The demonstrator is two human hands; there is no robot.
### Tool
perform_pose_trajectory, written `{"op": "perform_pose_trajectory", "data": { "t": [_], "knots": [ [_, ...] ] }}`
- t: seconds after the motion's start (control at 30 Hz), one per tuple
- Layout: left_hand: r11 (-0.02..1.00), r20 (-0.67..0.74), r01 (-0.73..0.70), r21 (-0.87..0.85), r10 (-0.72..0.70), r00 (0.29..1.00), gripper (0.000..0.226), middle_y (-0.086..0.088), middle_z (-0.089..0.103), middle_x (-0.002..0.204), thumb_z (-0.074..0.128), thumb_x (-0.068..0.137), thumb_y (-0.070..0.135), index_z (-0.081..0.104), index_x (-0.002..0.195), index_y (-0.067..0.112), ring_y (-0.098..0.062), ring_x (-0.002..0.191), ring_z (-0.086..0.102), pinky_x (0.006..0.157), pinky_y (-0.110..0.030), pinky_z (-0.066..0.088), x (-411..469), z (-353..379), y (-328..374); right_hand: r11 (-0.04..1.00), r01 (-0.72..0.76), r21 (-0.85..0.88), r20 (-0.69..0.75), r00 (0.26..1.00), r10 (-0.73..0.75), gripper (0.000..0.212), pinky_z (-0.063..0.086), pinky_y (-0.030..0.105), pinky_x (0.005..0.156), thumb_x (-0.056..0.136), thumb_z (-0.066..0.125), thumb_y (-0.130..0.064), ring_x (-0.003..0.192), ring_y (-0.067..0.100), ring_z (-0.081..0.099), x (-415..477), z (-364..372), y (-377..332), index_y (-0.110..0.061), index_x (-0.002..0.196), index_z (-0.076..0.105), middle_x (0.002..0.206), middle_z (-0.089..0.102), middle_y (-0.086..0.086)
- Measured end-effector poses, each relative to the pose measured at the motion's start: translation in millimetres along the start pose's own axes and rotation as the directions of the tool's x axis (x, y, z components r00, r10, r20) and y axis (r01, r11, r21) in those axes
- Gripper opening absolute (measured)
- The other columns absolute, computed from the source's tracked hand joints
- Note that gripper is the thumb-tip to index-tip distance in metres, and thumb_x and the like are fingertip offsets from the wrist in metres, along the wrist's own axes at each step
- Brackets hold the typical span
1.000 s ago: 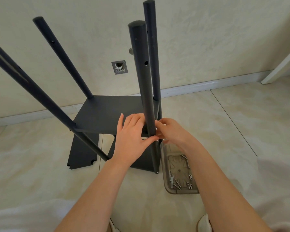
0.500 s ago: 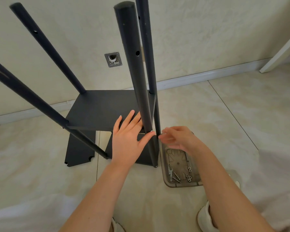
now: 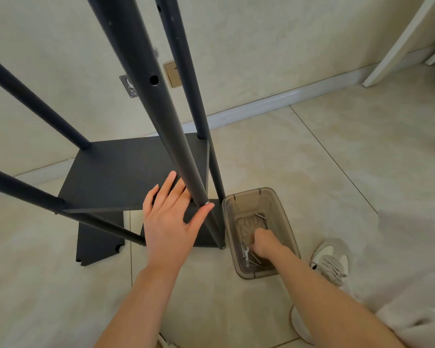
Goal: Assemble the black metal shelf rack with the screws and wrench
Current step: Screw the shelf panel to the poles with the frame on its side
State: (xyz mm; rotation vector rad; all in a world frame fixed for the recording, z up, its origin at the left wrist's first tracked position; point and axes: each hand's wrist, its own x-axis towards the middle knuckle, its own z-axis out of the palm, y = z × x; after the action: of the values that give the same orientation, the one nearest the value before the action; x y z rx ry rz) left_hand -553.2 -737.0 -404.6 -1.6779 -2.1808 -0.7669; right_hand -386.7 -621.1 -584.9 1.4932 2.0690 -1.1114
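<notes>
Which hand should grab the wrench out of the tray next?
Right. The right hand is inside the tray, fingers beside the wrench, while the left hand braces the shelf and near post.

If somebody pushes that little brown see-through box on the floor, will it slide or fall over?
It would probably slide, not tip: the box is low and wide, sitting flat on smooth, shiny tile. It looks like thin plastic, so it is likely light. The loose screws inside would probably rattle and shift about.
</notes>
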Motion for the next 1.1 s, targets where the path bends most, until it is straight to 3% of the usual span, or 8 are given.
{"op": "perform_pose_trajectory", "data": {
  "t": [0.17,0.33,0.53,0.73,0.9,1.03,1.1],
  "knots": [
    [0.999,-0.014,0.015,-0.048,-0.016,1.000,0.041,0.012,0.059,0.134,0.056,0.094,0.049,0.068,0.121,0.022,-0.018,0.137,0.049,0.117,-0.042,0.028,-2.6,1.2,2.2,0.984,0.150,-0.094,-0.022,0.988,-0.153,0.028,0.051,0.037,0.093,0.096,0.057,-0.018,0.105,0.027,0.060,17.6,11.0,0.8,-0.015,0.124,0.059,0.120,0.061,0.010],
    [0.998,-0.031,0.002,-0.061,-0.004,1.000,0.039,0.018,0.049,0.137,0.059,0.093,0.046,0.068,0.122,0.021,-0.017,0.137,0.048,0.117,-0.038,0.026,-3.2,1.9,2.7,0.950,0.217,-0.226,-0.049,0.971,-0.233,0.031,0.051,0.036,0.092,0.097,0.055,-0.014,0.106,0.030,0.060,31.1,23.0,-0.5,-0.015,0.128,0.058,0.125,0.055,0.011],
    [0.998,-0.036,0.006,-0.063,-0.008,0.999,0.040,0.016,0.048,0.138,0.060,0.092,0.046,0.069,0.122,0.020,-0.016,0.136,0.049,0.117,-0.039,0.029,-3.9,1.8,3.0,0.911,0.226,-0.346,-0.068,0.962,-0.265,0.044,0.052,0.040,0.086,0.092,0.059,-0.009,0.105,0.030,0.060,40.6,31.3,-2.0,-0.018,0.133,0.047,0.128,0.050,0.009],
    [0.998,-0.040,0.015,-0.064,-0.017,0.999,0.041,0.014,0.050,0.138,0.061,0.091,0.046,0.068,0.123,0.020,-0.017,0.135,0.049,0.115,-0.040,0.030,-4.8,3.9,3.7,0.902,0.219,-0.372,-0.092,0.958,-0.270,0.046,0.054,0.038,0.087,0.089,0.062,-0.006,0.101,0.027,0.061,44.5,37.1,-0.9,-0.019,0.132,0.049,0.126,0.050,0.008],
    [0.998,-0.023,0.028,-0.050,-0.029,0.999,0.043,0.013,0.050,0.138,0.060,0.091,0.047,0.069,0.122,0.019,-0.017,0.135,0.050,0.115,-0.041,0.029,-5.5,4.1,3.2,0.930,0.204,-0.307,-0.119,0.961,-0.250,0.032,0.048,0.039,0.083,0.093,0.053,-0.003,0.109,0.031,0.057,52.9,17.4,5.1,-0.013,0.123,0.050,0.130,0.049,0.009],
    [0.998,-0.027,0.029,-0.051,-0.031,0.999,0.042,0.013,0.050,0.138,0.061,0.091,0.047,0.069,0.121,0.019,-0.018,0.135,0.050,0.115,-0.043,0.031,-4.8,4.7,4.3,0.946,0.219,-0.237,-0.189,0.945,-0.267,0.007,0.044,0.035,0.076,0.094,0.048,-0.008,0.094,0.029,0.050,59.1,-7.9,19.7,-0.011,0.099,0.051,0.118,0.050,0.012],
    [0.998,-0.032,0.025,-0.057,-0.027,0.999,0.042,0.014,0.049,0.139,0.061,0.091,0.046,0.068,0.122,0.020,-0.018,0.135,0.050,0.115,-0.042,0.030,-5.2,4.2,4.0,0.949,0.223,-0.223,-0.217,0.938,-0.271,0.005,0.047,0.037,0.079,0.094,0.047,-0.009,0.094,0.028,0.048,61.5,-19.1,25.9,-0.011,0.096,0.052,0.118,0.049,0.011]
  ]
}}
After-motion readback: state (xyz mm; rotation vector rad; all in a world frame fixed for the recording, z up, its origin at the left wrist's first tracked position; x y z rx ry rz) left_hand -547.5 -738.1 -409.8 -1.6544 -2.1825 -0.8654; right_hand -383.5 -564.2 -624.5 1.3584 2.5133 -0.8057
